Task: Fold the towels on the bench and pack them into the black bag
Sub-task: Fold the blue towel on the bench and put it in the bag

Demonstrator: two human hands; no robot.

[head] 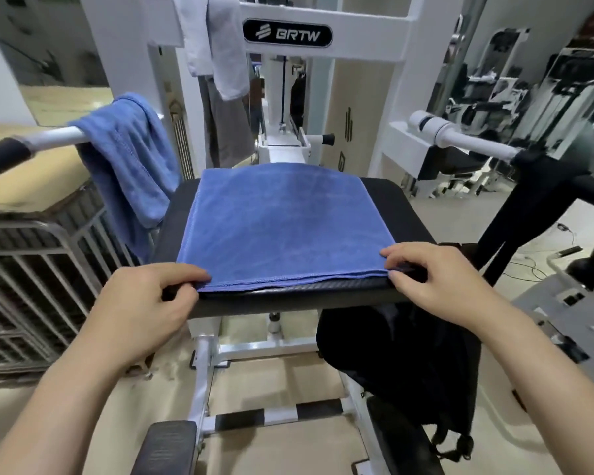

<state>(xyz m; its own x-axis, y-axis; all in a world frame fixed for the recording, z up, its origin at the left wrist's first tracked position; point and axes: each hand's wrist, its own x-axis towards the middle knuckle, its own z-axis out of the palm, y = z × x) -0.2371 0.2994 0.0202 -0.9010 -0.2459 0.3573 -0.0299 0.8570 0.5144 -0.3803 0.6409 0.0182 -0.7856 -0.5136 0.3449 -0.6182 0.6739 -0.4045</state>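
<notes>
**A:** What's on the bench (pixel 402 207)?
**B:** A blue towel (pixel 282 228), flat and layered, with its near edge along the pad's front.
**A:** And the bag (pixel 402 365)?
**B:** Black, under the bench's front right.
**A:** Hands?
**B:** The left hand (pixel 151 296) pinches the towel's near left corner, and the right hand (pixel 436 279) pinches the near right.

Your folded towel (pixel 282 221) lies flat on the bench pad (pixel 408 214) at 12. 2nd towel (pixel 131 156) hangs over the handle bar (pixel 59 137) at 10, 3rd towel (pixel 227 49) over the frame (pixel 357 18) at 11 (further back). The bag (pixel 402 365) sits below the pad's near rt corner, 4 o'clock.
</notes>
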